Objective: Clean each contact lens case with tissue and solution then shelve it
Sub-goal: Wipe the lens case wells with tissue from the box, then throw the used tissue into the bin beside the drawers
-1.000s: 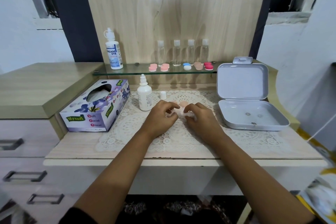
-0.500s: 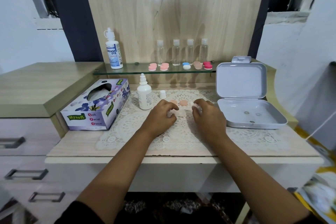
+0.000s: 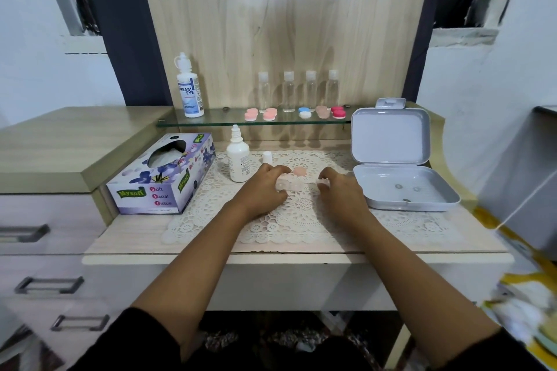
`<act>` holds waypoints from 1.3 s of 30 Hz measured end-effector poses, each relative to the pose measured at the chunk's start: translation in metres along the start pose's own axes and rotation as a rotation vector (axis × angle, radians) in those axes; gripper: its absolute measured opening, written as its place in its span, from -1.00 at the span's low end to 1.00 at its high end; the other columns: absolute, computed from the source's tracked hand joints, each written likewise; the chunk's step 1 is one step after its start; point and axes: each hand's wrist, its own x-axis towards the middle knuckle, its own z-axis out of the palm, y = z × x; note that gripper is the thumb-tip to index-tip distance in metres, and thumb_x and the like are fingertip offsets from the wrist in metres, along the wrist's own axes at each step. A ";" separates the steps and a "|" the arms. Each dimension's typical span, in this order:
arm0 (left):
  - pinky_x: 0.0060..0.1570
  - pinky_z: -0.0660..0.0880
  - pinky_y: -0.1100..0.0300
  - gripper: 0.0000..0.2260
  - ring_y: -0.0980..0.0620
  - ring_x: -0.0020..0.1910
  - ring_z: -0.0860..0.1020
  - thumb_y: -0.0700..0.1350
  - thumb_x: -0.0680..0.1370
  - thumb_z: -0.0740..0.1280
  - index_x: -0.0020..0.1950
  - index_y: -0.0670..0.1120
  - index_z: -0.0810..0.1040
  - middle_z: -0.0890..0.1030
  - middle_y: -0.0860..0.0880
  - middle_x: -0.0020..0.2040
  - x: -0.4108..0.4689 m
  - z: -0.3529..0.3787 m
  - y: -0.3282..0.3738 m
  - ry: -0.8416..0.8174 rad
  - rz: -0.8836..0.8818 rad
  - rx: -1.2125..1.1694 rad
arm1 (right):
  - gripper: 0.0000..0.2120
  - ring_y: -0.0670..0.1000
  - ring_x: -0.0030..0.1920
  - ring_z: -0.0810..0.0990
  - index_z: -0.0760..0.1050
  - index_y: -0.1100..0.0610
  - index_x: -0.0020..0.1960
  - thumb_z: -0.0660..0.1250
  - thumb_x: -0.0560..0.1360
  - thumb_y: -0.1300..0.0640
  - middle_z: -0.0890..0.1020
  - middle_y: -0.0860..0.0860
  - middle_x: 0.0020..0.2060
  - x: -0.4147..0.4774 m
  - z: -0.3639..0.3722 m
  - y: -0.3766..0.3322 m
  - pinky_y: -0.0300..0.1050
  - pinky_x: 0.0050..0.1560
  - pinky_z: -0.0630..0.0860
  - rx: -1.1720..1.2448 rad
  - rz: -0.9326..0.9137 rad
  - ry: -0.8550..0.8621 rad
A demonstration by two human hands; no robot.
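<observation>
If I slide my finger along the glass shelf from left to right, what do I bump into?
Big bottle → two pink cases → blue and white case → pale pink case → red case. Four clear bottles stand behind the cases.

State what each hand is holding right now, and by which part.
The left hand pinches the left end of the clear lens case on the doily. The right hand holds a small pale piece at its fingertips; what it is cannot be told.
</observation>
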 end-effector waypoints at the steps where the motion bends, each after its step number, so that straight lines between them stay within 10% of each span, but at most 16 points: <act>1: 0.13 0.41 0.14 -0.56 0.00 0.09 0.47 -0.14 0.51 0.27 0.39 0.05 0.33 0.35 -0.05 0.26 -0.001 -0.001 0.001 -0.010 -0.007 -0.011 | -0.79 0.21 0.04 0.50 0.46 0.20 0.17 0.16 0.58 0.20 0.59 0.24 0.00 0.000 -0.003 -0.001 -0.06 -0.06 0.38 0.023 0.009 -0.019; 13: 0.18 0.29 0.24 -0.68 0.03 0.26 0.41 -0.09 0.59 0.20 0.36 0.00 0.42 0.44 -0.03 0.32 -0.047 -0.043 0.005 -0.103 0.083 0.177 | -0.73 0.14 0.18 0.51 0.56 0.19 0.16 0.22 0.51 0.25 0.61 0.15 0.14 -0.006 -0.018 -0.016 -0.14 0.20 0.36 0.109 0.014 -0.081; 39: 0.07 0.30 0.35 -0.75 0.05 0.15 0.48 -0.06 0.59 0.23 0.23 -0.03 0.55 0.56 -0.01 0.18 -0.187 -0.091 -0.038 -0.110 0.083 0.285 | -0.75 0.12 0.06 0.54 0.60 0.15 0.09 0.26 0.46 0.27 0.61 0.16 0.05 -0.029 0.031 -0.155 -0.26 -0.04 0.34 0.182 -0.427 -0.261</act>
